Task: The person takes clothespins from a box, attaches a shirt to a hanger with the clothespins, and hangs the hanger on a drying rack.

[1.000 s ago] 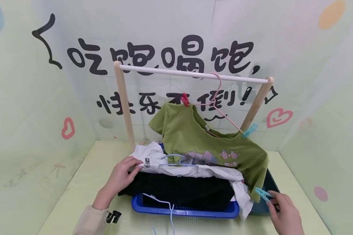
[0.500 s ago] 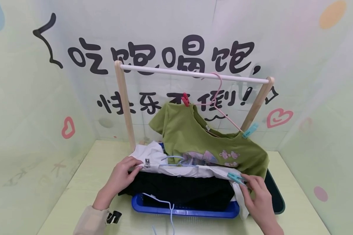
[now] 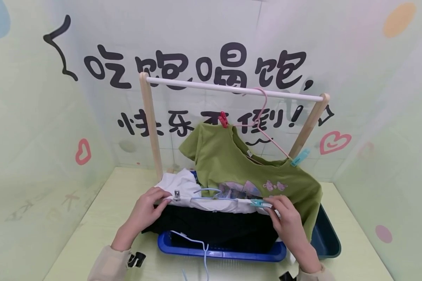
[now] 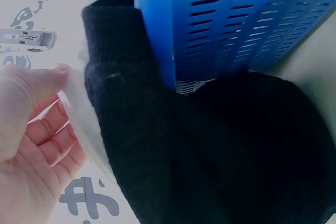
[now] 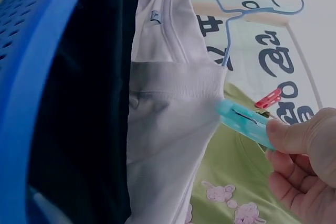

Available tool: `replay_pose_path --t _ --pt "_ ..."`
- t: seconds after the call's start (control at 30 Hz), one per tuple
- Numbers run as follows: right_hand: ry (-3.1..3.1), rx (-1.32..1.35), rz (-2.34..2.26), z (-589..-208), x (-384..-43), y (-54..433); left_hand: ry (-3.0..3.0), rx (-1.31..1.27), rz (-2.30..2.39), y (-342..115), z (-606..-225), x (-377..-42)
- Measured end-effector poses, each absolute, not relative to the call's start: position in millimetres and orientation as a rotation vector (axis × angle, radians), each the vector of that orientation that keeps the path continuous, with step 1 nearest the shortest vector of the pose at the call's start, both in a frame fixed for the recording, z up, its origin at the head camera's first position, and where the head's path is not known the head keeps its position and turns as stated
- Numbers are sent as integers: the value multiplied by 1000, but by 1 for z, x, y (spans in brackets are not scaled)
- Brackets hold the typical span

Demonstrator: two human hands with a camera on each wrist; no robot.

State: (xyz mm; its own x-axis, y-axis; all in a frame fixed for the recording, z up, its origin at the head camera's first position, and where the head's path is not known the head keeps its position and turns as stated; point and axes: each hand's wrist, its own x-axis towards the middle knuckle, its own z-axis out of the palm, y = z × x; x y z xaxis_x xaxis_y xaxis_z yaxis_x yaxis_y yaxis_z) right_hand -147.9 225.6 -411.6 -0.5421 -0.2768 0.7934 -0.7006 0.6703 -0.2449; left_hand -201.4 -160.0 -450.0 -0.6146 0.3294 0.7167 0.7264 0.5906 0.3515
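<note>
A white shirt (image 3: 177, 183) with a light blue hanger (image 3: 214, 198) in its neck lies behind a black garment (image 3: 214, 226). My left hand (image 3: 149, 207) pinches the shirt's edge at its left shoulder, beside a silver-grey clip (image 3: 177, 195). Between the thumb and fingers of my right hand (image 3: 286, 220) is a teal clothespin (image 5: 247, 123). Its tip meets the shirt's collar and shoulder edge, just beyond the hanger's end in the right wrist view. Whether it grips the cloth I cannot tell.
Behind, a green T-shirt (image 3: 228, 160) hangs on a pink hanger (image 3: 272, 141) from a rack's white rail (image 3: 204, 86), with red and teal clothespins. A blue basket (image 3: 228, 255) is under the clothes, a dark green bin (image 3: 332, 244) at right. Another blue hanger (image 3: 206, 257) lies in front.
My right hand has carried the teal clothespin leftward and up, from beside the green T-shirt's sleeve to the white shirt's right shoulder. My left hand has kept its grip in place.
</note>
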Motion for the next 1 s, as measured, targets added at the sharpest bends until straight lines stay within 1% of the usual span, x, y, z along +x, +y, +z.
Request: replay_pose_path --t 0.33,0.5,0.67,0.8,1.0 --pt "-2122 881 629 -403 -160 219 -2228 -832 -858 -160 -450 -199" --pt "-2163 889 536 -400 -162 216 -2231 -823 -852 -161 -451 -199" --pt "-2305 801 590 -404 -159 219 -2230 -821 -842 -161 -449 -199" --pt "-2456 668 652 -411 -157 222 -2239 -820 -842 -161 -450 -199" --pt "-2607 519 558 -425 -160 225 -2246 -815 -831 -160 -449 -198"
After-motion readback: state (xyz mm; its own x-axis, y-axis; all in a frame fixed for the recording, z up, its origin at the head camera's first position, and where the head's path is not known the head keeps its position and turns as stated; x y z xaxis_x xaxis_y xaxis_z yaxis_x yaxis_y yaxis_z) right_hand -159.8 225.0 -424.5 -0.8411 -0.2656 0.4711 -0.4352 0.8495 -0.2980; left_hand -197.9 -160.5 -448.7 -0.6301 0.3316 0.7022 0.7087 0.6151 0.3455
